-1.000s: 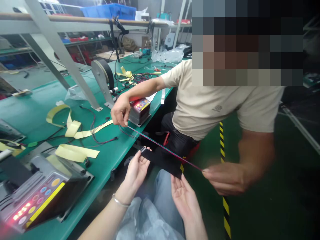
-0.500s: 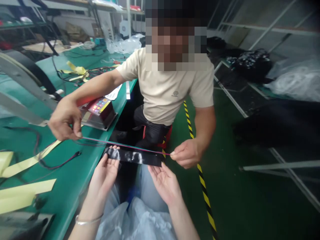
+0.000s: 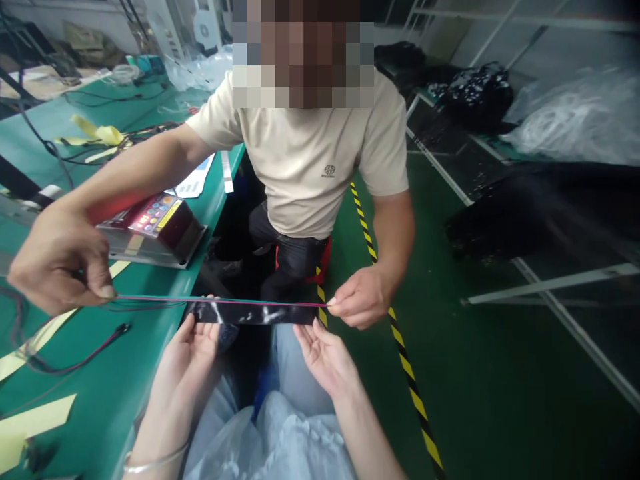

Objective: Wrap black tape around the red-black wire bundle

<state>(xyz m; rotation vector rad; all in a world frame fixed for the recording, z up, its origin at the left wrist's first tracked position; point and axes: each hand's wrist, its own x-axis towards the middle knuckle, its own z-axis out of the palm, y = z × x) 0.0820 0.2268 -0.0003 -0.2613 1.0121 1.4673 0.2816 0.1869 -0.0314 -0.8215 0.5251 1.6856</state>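
Note:
A black strip (image 3: 255, 313) with a shiny surface is stretched level between my hands. My left hand (image 3: 193, 350), palm up, holds its left end between thumb and fingers. At the right end, my right hand (image 3: 323, 353) grips the strip's corner with the thumb above and fingers beneath. Thin red and teal wires (image 3: 225, 300) run taut along the strip's upper edge. A co-worker's hand (image 3: 63, 260) pinches the wires at the left, and the co-worker's other hand (image 3: 360, 297) pinches their right end.
On the green table (image 3: 165, 347) at the left stand a box with coloured buttons (image 3: 160, 223), a dark cable (image 3: 95, 350) and yellow strips (image 3: 43, 417). The co-worker (image 3: 320, 160) sits opposite. Metal frames and black material (image 3: 545, 213) are at the right.
The view has shifted, and things on the table appear further left. The wires now lie level against the strip's upper edge, where before they slanted above it. My hands still hold the strip.

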